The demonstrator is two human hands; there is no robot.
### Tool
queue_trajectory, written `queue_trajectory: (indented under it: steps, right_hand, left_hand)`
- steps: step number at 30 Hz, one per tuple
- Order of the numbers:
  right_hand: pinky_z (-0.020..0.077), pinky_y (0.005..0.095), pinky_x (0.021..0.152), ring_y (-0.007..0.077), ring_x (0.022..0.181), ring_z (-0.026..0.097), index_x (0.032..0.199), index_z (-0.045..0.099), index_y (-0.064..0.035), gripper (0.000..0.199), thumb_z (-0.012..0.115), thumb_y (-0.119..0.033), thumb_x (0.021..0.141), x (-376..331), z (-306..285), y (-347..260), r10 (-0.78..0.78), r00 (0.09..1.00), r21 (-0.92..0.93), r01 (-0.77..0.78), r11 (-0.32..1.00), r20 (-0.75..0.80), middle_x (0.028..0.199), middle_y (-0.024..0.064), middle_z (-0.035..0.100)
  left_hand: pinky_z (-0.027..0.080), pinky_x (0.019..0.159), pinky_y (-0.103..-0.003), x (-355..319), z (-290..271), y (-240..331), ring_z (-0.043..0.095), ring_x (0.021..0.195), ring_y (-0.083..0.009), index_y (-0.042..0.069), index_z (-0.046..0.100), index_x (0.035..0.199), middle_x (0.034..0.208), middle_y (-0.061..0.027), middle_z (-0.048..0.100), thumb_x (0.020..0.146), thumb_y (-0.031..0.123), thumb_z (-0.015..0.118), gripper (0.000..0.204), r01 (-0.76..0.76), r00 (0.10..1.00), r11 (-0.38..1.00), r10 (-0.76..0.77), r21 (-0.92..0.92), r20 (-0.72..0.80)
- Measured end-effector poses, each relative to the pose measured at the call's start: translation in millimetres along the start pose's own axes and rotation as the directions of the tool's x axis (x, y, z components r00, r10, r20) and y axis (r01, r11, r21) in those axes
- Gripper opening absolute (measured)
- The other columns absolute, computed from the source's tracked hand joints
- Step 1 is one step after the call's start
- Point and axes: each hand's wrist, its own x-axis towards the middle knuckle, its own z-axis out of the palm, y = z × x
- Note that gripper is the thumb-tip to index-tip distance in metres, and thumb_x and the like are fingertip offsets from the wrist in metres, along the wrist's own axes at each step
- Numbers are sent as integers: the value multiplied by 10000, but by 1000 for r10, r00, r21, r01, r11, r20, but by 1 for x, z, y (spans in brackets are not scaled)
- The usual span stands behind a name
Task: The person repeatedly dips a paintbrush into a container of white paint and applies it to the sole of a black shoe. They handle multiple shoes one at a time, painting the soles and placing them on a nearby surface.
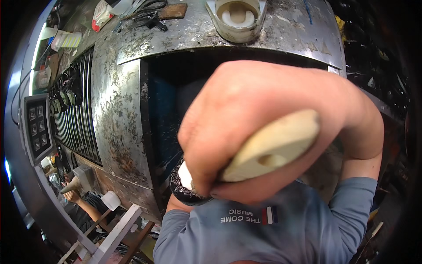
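Close to the camera, my right hand [246, 99] is wrapped round a pale wooden handle [285, 143]. A hole shows near the middle of the handle's visible face, and my fingers cover the rest of the tool. Just left of that hand is a black, rounded object with a rough-looking rim [179, 190] and something white inside it. Below this object a small part of my left forearm [178, 205] comes out of a grey-blue sleeve. My left hand itself is hidden behind the black object and my right hand.
A worn metal workbench [184, 40] surrounds a dark recess. On it stand a pot with a white ring-shaped thing [237, 20] and some black cables [145, 13]. At left are a metal slatted rack [79, 127] and a lamp panel [37, 125]. Another person's hand [72, 195] shows lower left.
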Motion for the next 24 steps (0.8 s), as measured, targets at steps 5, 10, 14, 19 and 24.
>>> queue_trajectory:
  steps: [5,10,14,19,24]
  right_hand:
    - [521,373,569,311,634,652,784,666,-15,82,721,-75,780,-6,-8,-6,262,963,-104,-254,962,70,712,110,667]
    - [527,368,579,287,660,676,804,691,-16,98,737,-98,778,-4,-12,4,275,950,-186,-246,951,149,713,111,677]
    - [539,368,594,290,691,688,838,718,-22,79,736,-90,802,-10,-20,-3,329,940,-271,-295,916,88,747,113,695]
    - [570,358,640,293,732,707,930,759,15,147,787,-95,837,-19,-34,-2,13,1000,-322,-6,947,21,849,135,737]
    - [562,329,656,238,723,698,938,761,19,336,811,-261,759,-32,-51,-27,-20,971,-438,-89,894,-239,871,165,731]
  left_hand:
    - [536,1031,-543,18,7,-5,628,1237,-375,33,364,1549,1453,-234,542,900,524,642,861,85,996,996,-85,0,-17]
    - [536,1030,-540,11,-6,-10,635,1226,-373,16,365,1543,1441,-234,552,871,501,694,892,15,1000,1000,-15,12,-12]
    - [537,1030,-537,1,-1,0,641,1218,-371,1,366,1537,1432,-235,560,847,482,736,918,16,1000,998,-15,68,-16]
    - [538,1028,-534,-35,10,23,647,1207,-369,-16,368,1531,1421,-235,571,818,458,788,954,-75,997,963,76,260,6]
    - [539,1027,-531,-100,50,80,654,1196,-367,-34,369,1524,1409,-235,581,789,435,840,991,-231,950,717,311,657,-5]
